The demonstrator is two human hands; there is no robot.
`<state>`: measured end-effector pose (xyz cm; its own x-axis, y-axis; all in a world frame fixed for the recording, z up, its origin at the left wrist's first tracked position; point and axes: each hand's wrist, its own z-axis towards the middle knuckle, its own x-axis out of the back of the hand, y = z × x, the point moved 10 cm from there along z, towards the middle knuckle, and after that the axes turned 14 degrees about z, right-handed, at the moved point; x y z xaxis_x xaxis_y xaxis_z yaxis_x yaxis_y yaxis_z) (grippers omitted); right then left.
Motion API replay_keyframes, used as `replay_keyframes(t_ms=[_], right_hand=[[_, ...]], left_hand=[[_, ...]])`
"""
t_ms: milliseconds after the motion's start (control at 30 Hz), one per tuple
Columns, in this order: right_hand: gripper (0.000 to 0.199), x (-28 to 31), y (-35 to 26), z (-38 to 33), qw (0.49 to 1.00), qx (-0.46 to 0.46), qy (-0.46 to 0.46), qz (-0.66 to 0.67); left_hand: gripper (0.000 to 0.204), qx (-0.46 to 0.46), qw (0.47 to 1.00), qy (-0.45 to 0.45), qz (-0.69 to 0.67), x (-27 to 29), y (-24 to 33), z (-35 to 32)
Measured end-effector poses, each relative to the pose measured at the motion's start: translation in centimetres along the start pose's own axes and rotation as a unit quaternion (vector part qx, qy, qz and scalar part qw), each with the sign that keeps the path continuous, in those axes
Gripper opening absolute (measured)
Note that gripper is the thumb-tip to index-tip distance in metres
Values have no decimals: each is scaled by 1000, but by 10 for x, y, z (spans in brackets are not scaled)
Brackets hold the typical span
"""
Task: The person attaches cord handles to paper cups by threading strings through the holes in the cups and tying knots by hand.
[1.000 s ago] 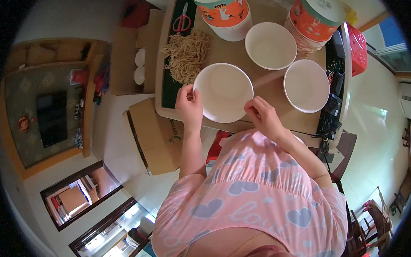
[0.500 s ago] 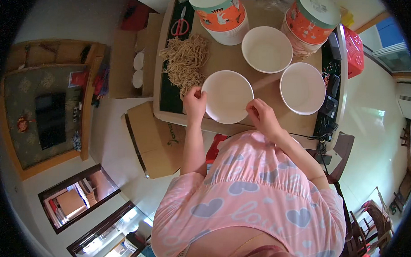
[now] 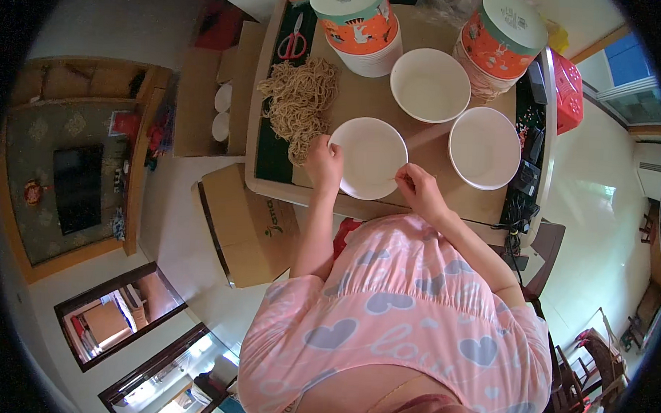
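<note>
reading the hands first. clock is centred on the near white bowl (image 3: 368, 158), 12 away from the wearer. left?

left hand (image 3: 325, 165) at 9, right by the rim. fingers curled in, thumb side toward the bowl. can't tell if it actually grips the rim.

right?

right hand (image 3: 416, 191) at 4, just beside the rim. fingers bent, thumb and fingertips drawn close together. too small to tell if the pinch is closed or has anything in it.

bowl pose?

mouth up, near the table edge closest to the wearer, between both hands. sits over the cardboard sheet (image 3: 437, 180).

neighbours?

tangled heap of tan strands (image 3: 299, 103) at 10, close to the left hand. red-handled scissors (image 3: 292, 46) at 11, past the heap. second white bowl (image 3: 431, 86) at 1, third white bowl (image 3: 485, 148) at 3, both mouth up.

far side?

two upside-down stacks, orange and green print: one stack (image 3: 358, 34) at 12, other stack (image 3: 500, 43) between 1 and 2. red plastic container (image 3: 567, 94) at 2.

off the table?

cardboard box (image 3: 253, 229) at 8, lower down.
</note>
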<state>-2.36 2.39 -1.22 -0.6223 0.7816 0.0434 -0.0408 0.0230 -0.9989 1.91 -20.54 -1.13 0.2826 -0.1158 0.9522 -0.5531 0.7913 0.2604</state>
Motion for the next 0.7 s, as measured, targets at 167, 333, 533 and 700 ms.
replay_keyframes(t_ms=[167, 333, 533, 700], right_hand=[[7, 0, -2, 0, 1000, -7, -1, 2], [8, 1, 0, -1, 1000, 3, 8, 0], [8, 0, -4, 0, 1000, 6, 6, 1], [8, 0, -3, -1, 1000, 4, 7, 6]], left_hand=[[19, 86, 993, -52, -69, -14, -24, -3], [17, 89, 988, -67, -108, -5, -20, -4], [14, 6, 993, -5, -120, 2, -10, -6], [13, -8, 998, -20, -65, 2, -1, -5]])
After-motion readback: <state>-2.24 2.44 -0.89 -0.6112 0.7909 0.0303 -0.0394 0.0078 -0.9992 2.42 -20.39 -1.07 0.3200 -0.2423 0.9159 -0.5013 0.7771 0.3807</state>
